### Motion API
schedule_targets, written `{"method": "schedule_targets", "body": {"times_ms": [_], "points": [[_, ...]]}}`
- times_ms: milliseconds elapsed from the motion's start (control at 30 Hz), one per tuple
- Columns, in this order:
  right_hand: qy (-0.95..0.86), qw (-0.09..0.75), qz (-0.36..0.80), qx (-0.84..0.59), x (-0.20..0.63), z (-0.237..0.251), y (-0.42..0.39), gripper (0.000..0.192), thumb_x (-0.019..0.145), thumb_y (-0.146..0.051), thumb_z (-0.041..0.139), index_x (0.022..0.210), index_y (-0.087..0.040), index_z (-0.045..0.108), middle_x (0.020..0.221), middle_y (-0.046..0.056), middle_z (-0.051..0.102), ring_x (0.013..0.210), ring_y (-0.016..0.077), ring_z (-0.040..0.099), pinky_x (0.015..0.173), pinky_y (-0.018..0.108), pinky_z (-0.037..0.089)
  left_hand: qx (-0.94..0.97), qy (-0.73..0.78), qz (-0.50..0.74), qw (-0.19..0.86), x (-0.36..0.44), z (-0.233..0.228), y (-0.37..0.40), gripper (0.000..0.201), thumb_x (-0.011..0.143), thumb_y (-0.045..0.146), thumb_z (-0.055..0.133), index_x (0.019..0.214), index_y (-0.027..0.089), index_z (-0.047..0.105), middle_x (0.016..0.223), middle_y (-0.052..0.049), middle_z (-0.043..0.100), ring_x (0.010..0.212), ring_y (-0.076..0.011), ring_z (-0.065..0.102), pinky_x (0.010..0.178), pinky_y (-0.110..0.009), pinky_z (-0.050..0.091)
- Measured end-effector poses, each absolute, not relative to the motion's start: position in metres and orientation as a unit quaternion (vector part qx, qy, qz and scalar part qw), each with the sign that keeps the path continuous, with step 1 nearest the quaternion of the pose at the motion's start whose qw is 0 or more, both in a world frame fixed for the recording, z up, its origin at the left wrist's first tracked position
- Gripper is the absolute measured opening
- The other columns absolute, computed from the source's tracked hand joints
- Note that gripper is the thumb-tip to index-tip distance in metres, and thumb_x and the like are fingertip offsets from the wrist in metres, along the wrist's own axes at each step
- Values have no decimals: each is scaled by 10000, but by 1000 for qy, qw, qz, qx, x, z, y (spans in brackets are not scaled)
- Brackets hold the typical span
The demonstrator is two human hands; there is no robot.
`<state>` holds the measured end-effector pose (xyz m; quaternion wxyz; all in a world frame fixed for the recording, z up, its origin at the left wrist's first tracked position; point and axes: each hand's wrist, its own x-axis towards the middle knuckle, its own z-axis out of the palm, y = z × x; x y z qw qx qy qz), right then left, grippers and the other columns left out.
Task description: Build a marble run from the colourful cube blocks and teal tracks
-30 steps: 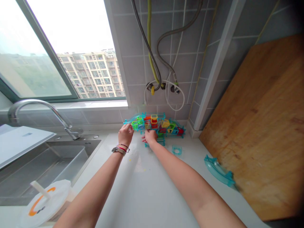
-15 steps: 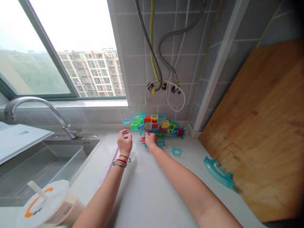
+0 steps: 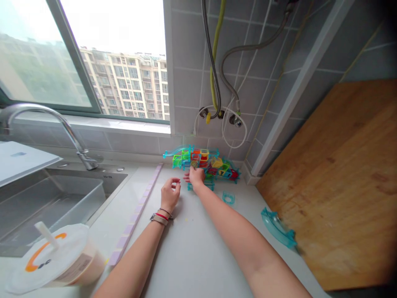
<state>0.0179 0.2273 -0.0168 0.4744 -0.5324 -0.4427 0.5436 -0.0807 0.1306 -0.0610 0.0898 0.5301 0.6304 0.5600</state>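
A heap of toy track pieces and hollow blocks (image 3: pixel 203 155), clear turquoise, green, orange, yellow and red, lies against the wall at the back of the counter. My right hand (image 3: pixel 196 176) is at the front of this heap, its thumb and forefinger closed among the pieces; what they grip cannot be made out. To the left and a little nearer, my left hand (image 3: pixel 170 193) hovers over the counter, fingers curled in towards the thumb. Anything in that pinch is too small to name. A square turquoise piece with a round hole (image 3: pixel 228 198) lies right of my right hand.
A curved turquoise track (image 3: pixel 279 227) lies by the leaning wooden board (image 3: pixel 341 178). On the left are a lidded drink cup (image 3: pixel 58 258), a sink (image 3: pixel 114 180) with a faucet (image 3: pixel 72 134), and a pale purple strip (image 3: pixel 136 215). Hoses (image 3: pixel 214 62) hang on the tiled wall.
My left hand has come slightly right and nearer, its fingers curled further in. My right hand stays at the heap. The whole view has shifted a little.
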Motion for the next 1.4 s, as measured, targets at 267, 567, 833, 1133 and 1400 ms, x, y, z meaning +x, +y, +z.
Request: {"method": "schedule_targets", "body": {"times_ms": [267, 567, 833, 1133, 1400], "points": [[-424, 470, 570, -524, 13, -17, 228, 279, 1001, -288, 504, 912, -99, 689, 627, 87, 715, 477, 182, 699, 448, 222, 574, 488, 638, 588, 96, -83, -61, 132, 209, 873, 327, 590, 1026, 207, 668, 1041, -79, 751, 719, -184, 711, 727, -319, 564], [-400, 478, 591, -512, 9, -10, 222, 290, 1031, -297, 471, 878, -124, 648, 618, 62, 708, 472, 142, 678, 468, 197, 570, 455, 637, 607, 135, -85, -66, 133, 168, 860, 308, 602, 969, 207, 681, 961, -68, 746, 712, -194, 708, 706, -325, 568], [-402, 480, 597, -502, 15, -8, 219, 282, 1023, -322, 513, 872, -124, 645, 634, 58, 712, 462, 130, 660, 455, 198, 562, 421, 550, 682, 234, -94, -50, 165, 607, 894, 325, 618, 1454, 255, 395, 1432, -185, 542, 1155, -246, 676, 855, -369, 603], [-425, 483, 600, -474, 20, -15, 217, 264, 988, -348, 585, 874, -122, 658, 657, 56, 721, 442, 112, 642, 422, 166, 531, 316, 509, 715, 362, -90, -28, 179, 535, 851, 213, 631, 1338, 238, 412, 1394, -177, 526, 1016, -196, 727, 821, -373, 626], [-441, 477, 569, -504, 18, -13, 220, 291, 1023, -318, 499, 882, -116, 655, 667, 59, 715, 445, 111, 643, 419, 175, 541, 318, 465, 718, 410, -92, -34, 167, 552, 806, 156, 650, 1338, 219, 515, 1507, -181, 489, 1147, -265, 697, 889, -407, 613]]}}
